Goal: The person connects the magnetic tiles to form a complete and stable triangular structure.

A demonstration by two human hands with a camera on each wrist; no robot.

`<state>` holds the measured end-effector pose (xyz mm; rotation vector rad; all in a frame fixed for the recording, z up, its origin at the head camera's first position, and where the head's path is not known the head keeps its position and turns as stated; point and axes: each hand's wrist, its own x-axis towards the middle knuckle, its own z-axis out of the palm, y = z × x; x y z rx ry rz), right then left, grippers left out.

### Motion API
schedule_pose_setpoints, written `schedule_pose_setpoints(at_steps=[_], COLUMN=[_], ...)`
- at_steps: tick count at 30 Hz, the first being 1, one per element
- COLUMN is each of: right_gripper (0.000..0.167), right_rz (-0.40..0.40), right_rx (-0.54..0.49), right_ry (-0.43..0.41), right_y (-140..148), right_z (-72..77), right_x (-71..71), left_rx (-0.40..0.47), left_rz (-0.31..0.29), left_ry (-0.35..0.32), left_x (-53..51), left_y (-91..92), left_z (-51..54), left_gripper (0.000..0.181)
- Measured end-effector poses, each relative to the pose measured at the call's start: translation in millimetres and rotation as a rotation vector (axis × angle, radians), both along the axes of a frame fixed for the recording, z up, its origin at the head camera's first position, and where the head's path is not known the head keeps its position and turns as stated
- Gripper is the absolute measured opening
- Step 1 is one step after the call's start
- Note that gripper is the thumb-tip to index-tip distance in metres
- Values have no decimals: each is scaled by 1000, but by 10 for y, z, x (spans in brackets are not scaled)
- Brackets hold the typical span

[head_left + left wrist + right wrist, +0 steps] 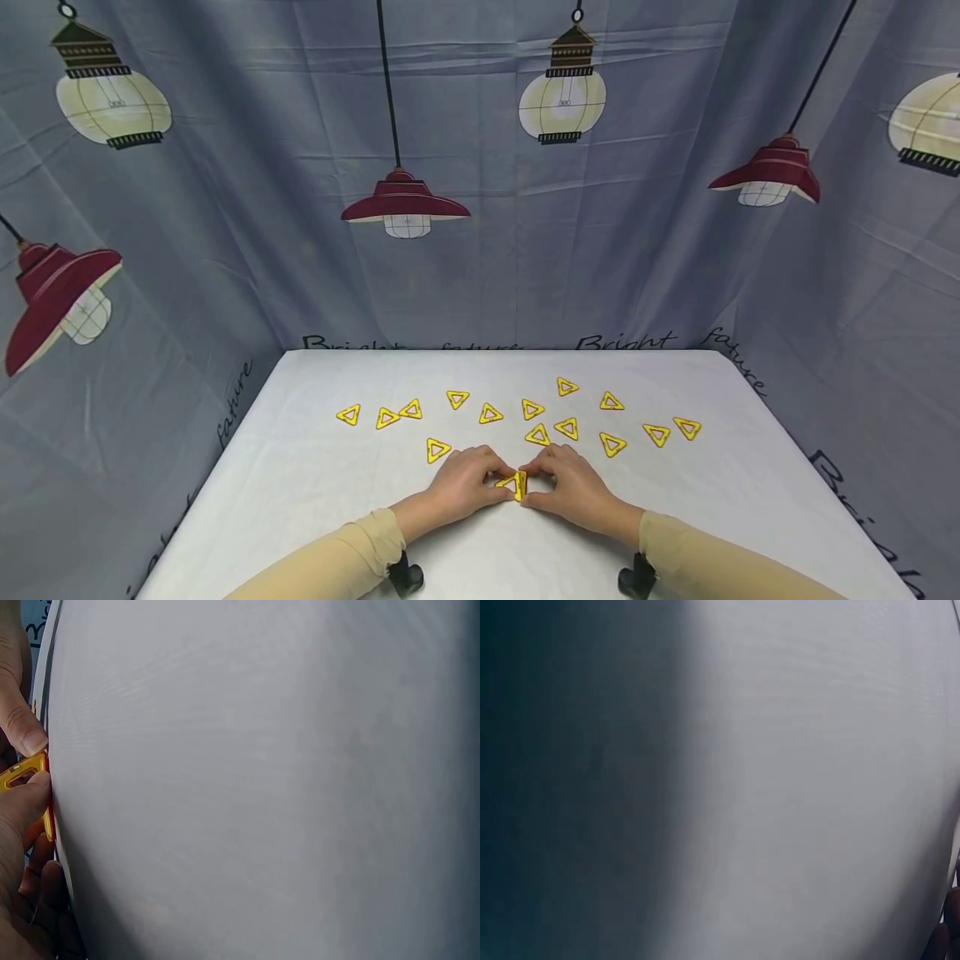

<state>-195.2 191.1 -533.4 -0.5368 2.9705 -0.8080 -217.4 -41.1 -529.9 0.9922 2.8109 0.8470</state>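
In the head view, my left hand (467,483) pinches a yellow triangular frame piece (517,477) between thumb and fingers. Facing it, my right hand (573,493) pinches a second yellow triangular piece (523,485), seen nearly edge-on. The two pieces meet edge to edge just above the table. In the left wrist view, the left thumb (28,801) lies across a translucent yellow triangle (36,762) with a hollow middle, and a reddish edge shows beside it. The right wrist view has only a few dark fingers (951,922) at its border; the held piece is hidden there.
Several more yellow triangles lie scattered on the white table (337,492) beyond the hands. The closest are one triangle (431,451) by the left hand and another (532,439) near the right fingertips. A grey curtain (480,283) printed with lamps surrounds the table.
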Motion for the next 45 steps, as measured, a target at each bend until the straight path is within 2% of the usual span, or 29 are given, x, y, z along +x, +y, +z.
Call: schedule_pose_setpoints(at_steps=[29, 33, 37, 41, 45], right_gripper=[44, 43, 43, 44, 46], right_rz=[26, 29, 28, 19, 22], right_rx=[-7, 1, 19, 34, 31], right_ry=[-6, -10, 7, 11, 3], right_y=[15, 15, 15, 9, 7], right_z=[33, 27, 16, 3, 4], right_x=[-5, -7, 0, -10, -20], left_rx=[-9, 3, 46, 91, 126], left_rz=[-2, -17, -28, 15, 127], left_ry=[-33, -73, -100, -65, 15], left_x=[-10, 3, 15, -9, -80], left_y=[0, -37, -119, -289, -553], left_z=[9, 43, 134, 250, 349], left_gripper=[30, 36, 43, 44, 42])
